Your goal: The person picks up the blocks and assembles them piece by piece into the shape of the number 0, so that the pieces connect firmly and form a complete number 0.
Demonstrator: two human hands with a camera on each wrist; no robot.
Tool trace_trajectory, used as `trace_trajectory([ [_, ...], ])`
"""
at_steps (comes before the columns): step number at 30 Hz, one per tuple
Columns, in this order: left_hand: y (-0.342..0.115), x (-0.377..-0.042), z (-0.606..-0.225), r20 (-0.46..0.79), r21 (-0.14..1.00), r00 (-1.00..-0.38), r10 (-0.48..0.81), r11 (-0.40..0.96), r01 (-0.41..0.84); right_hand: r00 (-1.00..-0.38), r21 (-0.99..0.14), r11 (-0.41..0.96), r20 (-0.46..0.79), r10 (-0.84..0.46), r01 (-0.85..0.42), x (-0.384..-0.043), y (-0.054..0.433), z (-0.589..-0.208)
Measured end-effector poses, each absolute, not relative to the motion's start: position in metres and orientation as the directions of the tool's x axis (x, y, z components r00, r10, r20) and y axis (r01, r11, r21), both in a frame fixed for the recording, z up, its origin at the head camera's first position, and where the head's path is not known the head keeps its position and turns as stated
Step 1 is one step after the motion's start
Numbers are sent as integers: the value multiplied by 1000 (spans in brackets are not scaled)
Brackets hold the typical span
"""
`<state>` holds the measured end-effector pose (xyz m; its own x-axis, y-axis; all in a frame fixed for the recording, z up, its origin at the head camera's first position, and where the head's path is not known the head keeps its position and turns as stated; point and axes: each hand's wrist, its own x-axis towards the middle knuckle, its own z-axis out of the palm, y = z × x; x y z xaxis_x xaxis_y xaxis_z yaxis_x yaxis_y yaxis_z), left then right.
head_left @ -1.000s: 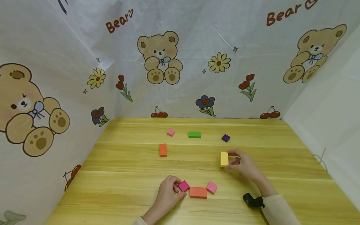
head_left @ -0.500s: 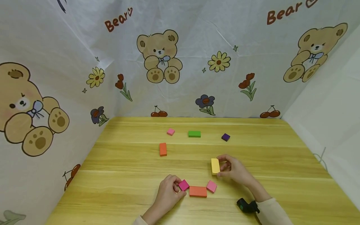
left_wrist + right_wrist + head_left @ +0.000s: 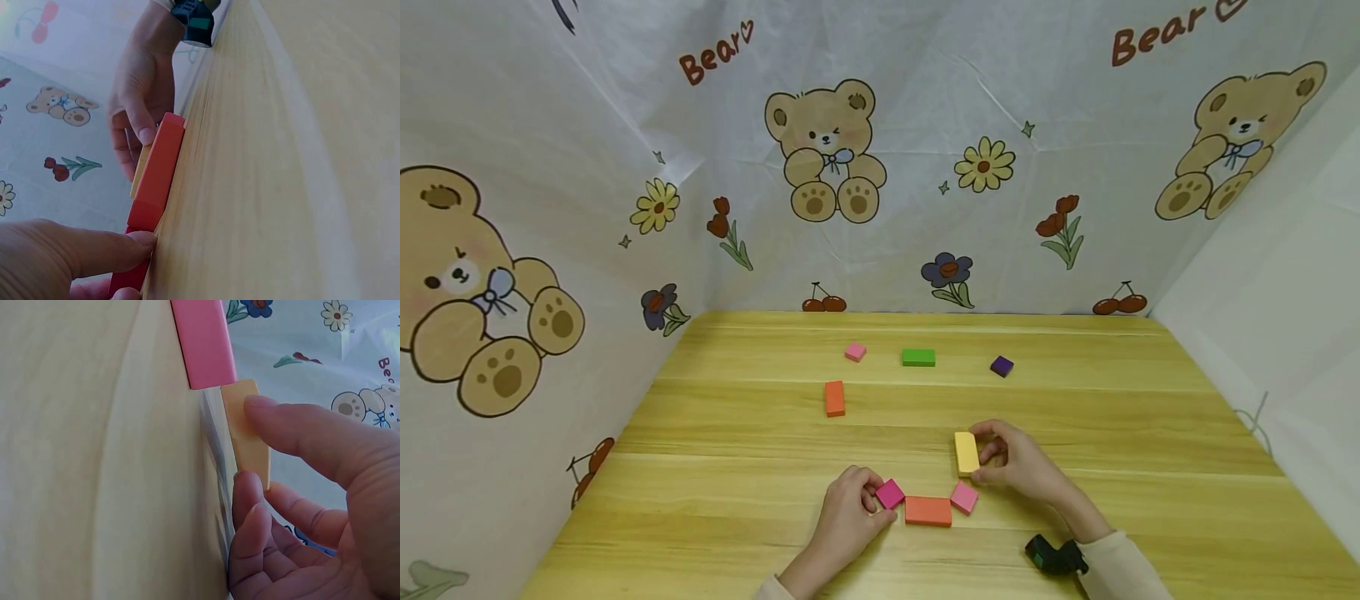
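My left hand (image 3: 844, 517) pinches a magenta square block (image 3: 890, 494) between thumb and fingers, at table level. An orange rectangular block (image 3: 928, 511) lies against that block's right corner. At its other end sits a pink square block (image 3: 964, 497), turned at an angle. With thumb and fingers my right hand (image 3: 1018, 462) holds a yellow rectangular block (image 3: 966, 454) just behind the pink one. In the right wrist view, the yellow block (image 3: 244, 434) is close to the pink block's (image 3: 206, 347) end, and a pale strip shows between it and the tabletop.
Farther back on the wooden table (image 3: 737, 500) lie a pink block (image 3: 855, 352), a green block (image 3: 919, 357), a dark purple block (image 3: 1002, 367) and another orange block (image 3: 835, 398). A black device (image 3: 1055, 556) is on my right wrist. A bear-print sheet (image 3: 880, 267) stands behind.
My right hand has carried the yellow block left and toward me, to just behind the near pink block. My left hand and the other blocks have stayed in place.
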<state>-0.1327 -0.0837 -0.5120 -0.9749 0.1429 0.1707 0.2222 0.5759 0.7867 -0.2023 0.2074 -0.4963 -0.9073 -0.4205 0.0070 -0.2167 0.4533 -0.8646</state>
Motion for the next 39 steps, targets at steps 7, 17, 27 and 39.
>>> trace_trajectory([
  [7, -84, -133, -511, 168, 787, -975, 146, 576, 222, -902, -853, 462, 22, -431, -242, -202, 207, -497],
  [17, -84, -132, -511, 175, 788, -974, 147, 572, 228, -892, -839, 475, 27, -452, -266, -202, 208, -499],
  [27, -84, -132, -511, 173, 785, -974, 145, 577, 225, -877, -864, 431, 25, -480, -260, -201, 211, -498],
  [39, -83, -132, -511, 171, 788, -975, 144, 574, 223, -876, -869, 426, 16, -482, -251, -201, 211, -499],
])
